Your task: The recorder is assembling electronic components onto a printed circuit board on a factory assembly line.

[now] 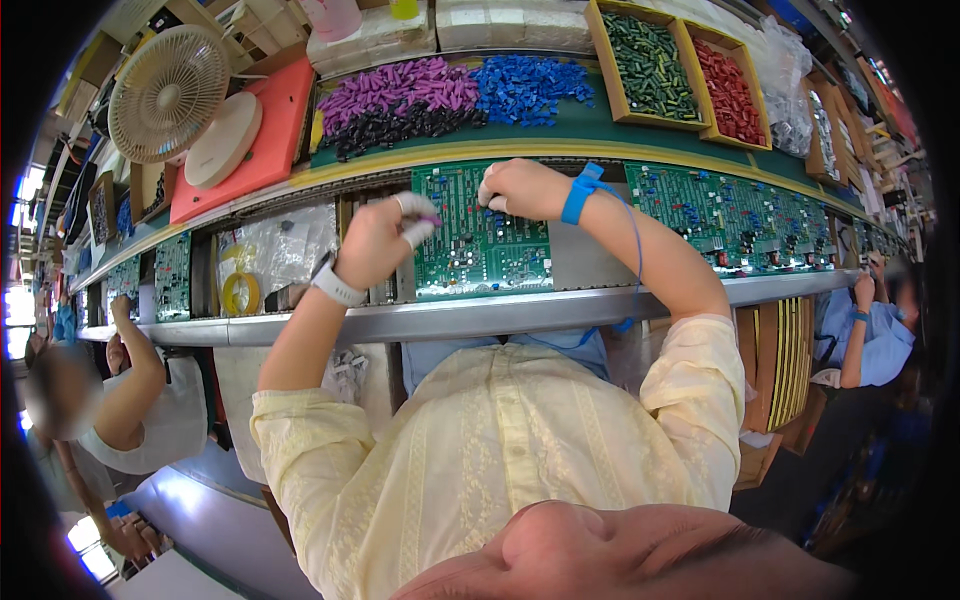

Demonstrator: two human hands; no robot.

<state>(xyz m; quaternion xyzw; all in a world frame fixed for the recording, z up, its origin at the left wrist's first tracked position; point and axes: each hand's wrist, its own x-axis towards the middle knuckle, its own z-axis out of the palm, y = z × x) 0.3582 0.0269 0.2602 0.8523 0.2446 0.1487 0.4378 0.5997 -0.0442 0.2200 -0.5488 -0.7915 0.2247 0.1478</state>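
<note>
A green circuit board [485, 262] full of small parts lies in the line in front of me. At its left edge, my left hand [378, 240] pinches a small purple part [432, 220] between white-covered fingertips. Over the board's upper middle, my right hand [528, 190] is closed with its covered fingertips together at the board; what they hold, if anything, is hidden. A blue wrist strap [580, 195] with a cord circles my right wrist.
Beyond the board lie heaps of purple parts [425, 85], black parts [370, 133] and blue parts [525, 88], and boxes of green parts [650, 75] and red parts [728, 97]. A fan [168, 95] stands far left. More boards [735, 220] are at right. Co-workers sit on both sides.
</note>
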